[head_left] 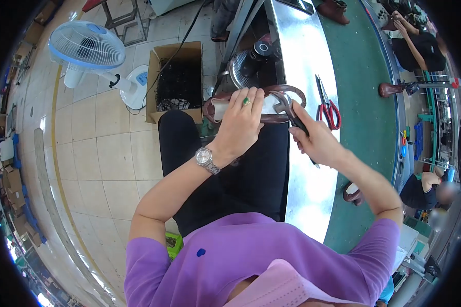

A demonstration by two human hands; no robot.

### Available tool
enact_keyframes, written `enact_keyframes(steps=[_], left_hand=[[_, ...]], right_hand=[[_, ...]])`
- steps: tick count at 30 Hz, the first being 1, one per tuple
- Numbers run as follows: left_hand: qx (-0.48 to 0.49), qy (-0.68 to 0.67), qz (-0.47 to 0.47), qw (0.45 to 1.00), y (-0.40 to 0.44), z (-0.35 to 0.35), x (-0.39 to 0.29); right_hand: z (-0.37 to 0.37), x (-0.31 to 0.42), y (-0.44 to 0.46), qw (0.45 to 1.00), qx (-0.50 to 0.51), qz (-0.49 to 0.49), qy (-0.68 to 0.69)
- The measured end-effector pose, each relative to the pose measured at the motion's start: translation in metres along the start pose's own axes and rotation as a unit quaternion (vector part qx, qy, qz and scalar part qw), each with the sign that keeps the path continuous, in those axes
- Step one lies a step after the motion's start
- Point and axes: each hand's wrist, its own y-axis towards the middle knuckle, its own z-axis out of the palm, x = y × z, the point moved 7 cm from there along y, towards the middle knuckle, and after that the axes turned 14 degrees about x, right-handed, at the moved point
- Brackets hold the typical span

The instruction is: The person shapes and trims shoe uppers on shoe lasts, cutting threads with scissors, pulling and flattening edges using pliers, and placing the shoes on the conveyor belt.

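A brown leather shoe [275, 118] with a pale underside lies over my lap and the edge of the metal bench. My left hand [242, 120] is closed over its middle from above, with a green-stoned ring on one finger. In my right hand [312, 134] are pincers [283, 103] with a metal head and dark handles. The head of the pincers is at the shoe's pale underside, near its right end. I cannot tell whether the jaws grip the shoe's edge.
Red-handled scissors [329, 109] lie on the metal bench [308, 199] at my right. Beyond runs a green belt [361, 56] carrying brown shoes. A cardboard box [200, 71] and a fan [87, 46] stand to my left. Other people [420, 48] are across the belt.
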Motion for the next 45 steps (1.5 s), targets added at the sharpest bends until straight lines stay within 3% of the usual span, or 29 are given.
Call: enact_keyframes(steps=[2,5,8,12,13,14,16,19,22,23,26,27,31,35,38,40,41,42,43,45], left_hand=[[-0.007,0.025,0.011,1.0,-0.001,0.001,0.0],[-0.009,0.116,0.026,0.993,-0.006,0.011,-0.001],[-0.008,0.205,0.026,0.978,-0.007,0.016,-0.001],[-0.01,0.211,0.015,0.977,-0.006,0.019,-0.001],[-0.012,0.22,0.014,0.975,-0.006,0.019,0.0],[-0.008,0.231,0.015,0.973,-0.008,0.02,-0.001],[-0.011,0.254,0.007,0.967,-0.006,0.022,0.0],[0.005,0.286,0.003,0.958,-0.006,0.021,-0.002],[-0.002,0.3,0.001,0.954,-0.007,0.021,-0.005],[0.0,0.304,0.008,0.952,-0.007,0.02,-0.005],[-0.005,0.303,0.0,0.953,-0.007,0.023,-0.004],[-0.01,0.301,-0.001,0.954,-0.005,0.023,-0.003],[-0.032,0.29,-0.002,0.956,-0.006,0.02,-0.005],[-0.045,0.236,0.006,0.971,-0.007,0.017,-0.003],[-0.061,0.14,-0.013,0.988,-0.009,0.012,0.003],[-0.046,-0.005,-0.072,0.996,-0.005,-0.016,0.009],[-0.024,0.173,-0.123,0.977,-0.008,-0.034,0.006],[0.026,0.252,-0.16,0.954,-0.015,-0.038,0.011],[0.051,0.233,-0.149,0.96,-0.02,-0.033,0.014],[0.071,0.237,-0.127,0.961,-0.025,-0.029,0.019]], right_hand=[[0.001,-0.001,-0.002,0.999,-0.038,-0.025,-0.006],[-0.009,0.006,-0.004,0.984,-0.06,-0.066,-0.156],[-0.045,0.043,-0.01,0.969,-0.017,-0.05,-0.241],[-0.051,0.046,0.005,0.973,-0.225,-0.052,0.008],[-0.032,0.037,0.025,0.967,-0.112,0.0,-0.228],[-0.02,0.023,0.028,0.98,-0.043,0.038,-0.193],[-0.038,0.033,0.017,0.978,-0.003,0.006,-0.211],[-0.054,0.051,0.003,0.985,-0.163,-0.051,0.006],[-0.027,0.015,0.033,0.996,-0.07,0.049,-0.008],[-0.037,0.014,0.031,0.988,-0.059,0.03,-0.138],[-0.044,0.056,0.011,0.993,-0.107,-0.05,-0.023],[-0.042,0.062,0.009,0.984,-0.165,-0.07,0.008],[-0.014,0.043,0.031,0.954,-0.088,-0.005,-0.288],[-0.022,0.072,0.011,0.946,-0.225,-0.124,-0.199],[0.005,0.043,0.036,0.955,-0.145,-0.016,-0.26],[-0.013,0.064,0.03,0.95,-0.125,-0.032,-0.286],[-0.014,0.074,0.022,0.95,-0.138,-0.052,-0.274],[-0.012,0.08,0.019,0.95,-0.15,-0.075,-0.263],[-0.009,0.087,0.016,0.945,-0.21,-0.116,-0.224],[0.015,0.075,0.04,0.955,-0.154,-0.056,-0.246]])
